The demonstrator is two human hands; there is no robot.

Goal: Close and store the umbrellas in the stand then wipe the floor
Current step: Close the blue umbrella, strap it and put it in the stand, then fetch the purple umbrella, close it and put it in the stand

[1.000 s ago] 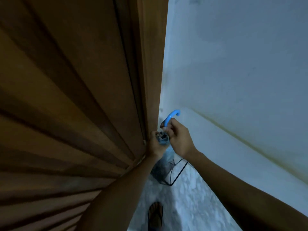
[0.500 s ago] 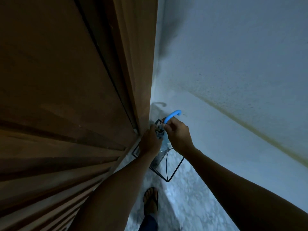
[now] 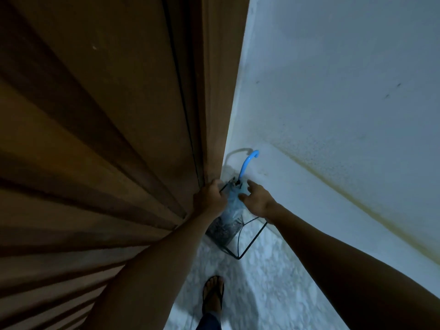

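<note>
Head cam looks down into a dim corner between a wooden door (image 3: 107,139) and a pale wall (image 3: 333,91). Closed umbrella (image 3: 232,206) stands nearly upright in the black wire stand (image 3: 252,239), long axis running from the floor up to its blue hook handle (image 3: 247,163), which pokes out just above both sets of fingers. Left hand (image 3: 209,198) is curled around the stand's top rim on the door side, touching the umbrella fabric, though I can't tell if it's really squeezing. Right hand (image 3: 257,198) is loose, fingers (image 3: 250,184) spread and just grazing the canopy. Umbrella sits right between the two hands, roughly equally close to each. My guess: let go, then wipe the speckled floor (image 3: 273,282).
</note>
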